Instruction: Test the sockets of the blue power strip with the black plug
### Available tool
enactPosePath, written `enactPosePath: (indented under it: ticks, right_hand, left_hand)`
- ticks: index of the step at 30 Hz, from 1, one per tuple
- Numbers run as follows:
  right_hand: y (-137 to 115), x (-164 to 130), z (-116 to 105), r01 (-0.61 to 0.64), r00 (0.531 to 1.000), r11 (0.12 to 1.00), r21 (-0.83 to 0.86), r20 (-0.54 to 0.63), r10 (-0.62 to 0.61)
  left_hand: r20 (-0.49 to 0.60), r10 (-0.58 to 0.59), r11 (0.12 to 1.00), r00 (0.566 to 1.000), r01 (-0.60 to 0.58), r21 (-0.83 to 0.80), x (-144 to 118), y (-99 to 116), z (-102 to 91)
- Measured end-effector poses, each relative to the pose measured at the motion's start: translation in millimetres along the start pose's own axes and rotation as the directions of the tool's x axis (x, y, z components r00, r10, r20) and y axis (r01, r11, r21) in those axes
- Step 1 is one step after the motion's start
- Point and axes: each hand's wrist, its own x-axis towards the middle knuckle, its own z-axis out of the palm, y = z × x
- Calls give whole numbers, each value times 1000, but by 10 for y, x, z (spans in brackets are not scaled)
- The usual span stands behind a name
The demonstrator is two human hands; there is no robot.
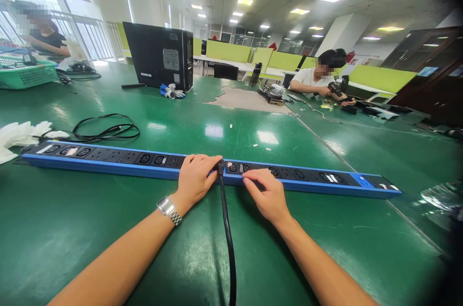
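**On the green surface: one plug going into the power strip, the rest of the sockets standing bare**

Across the near part of the surface [108, 229] a long blue power strip [115, 163] is lying flat, running from the far left almost to the right edge. A black cable [227, 238] is coming up from the bottom of the view, and its plug [220, 167] is sitting at a socket near the middle of the strip.

The left hand [195, 180] is resting on the strip just left of the plug, fingers curled over the top and touching the plug's side; it is pressing or steadying rather than gripping anything. The right hand [265, 195] is lying just right of the plug with its fingers stretched flat along the strip's near edge, holding nothing. Whether the plug is fully seated cannot be told, since the left fingers are partly covering it.

As far as progress can be judged, this one plug appears to be in or nearly in, and every other socket in view is standing unused, so most of the strip is looking untouched. A second black cable [104, 130] is lying coiled behind the strip at the left, apart from it, beside some white gloves [21, 134].

Farther back a computer tower [159, 55] is standing upright, and two other people are working at the far left and far right.
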Motion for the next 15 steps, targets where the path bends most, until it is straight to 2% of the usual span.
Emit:
enactPosePath:
  ticks: [3,7,10,15]
  right_hand:
    - [-5,3,-3,17,1000,1000,-8,-1,-17]
    - [5,-3,-4,34,999,999,-37,4,-34]
    - [-2,-16,8,56,998,997,-57,10,-56]
    - [-58,-28,66,211,977,972,-102,54,-207]
  left_hand:
    - [-43,-5,1000,999,4,-28,4,3,0]
    - [-217,-44,994,975,21,-103,-2,41,-33]
    - [-245,79,990,966,-105,-93,-17,102,-48]
    - [-199,236,955,951,-265,-135,-29,252,-29]
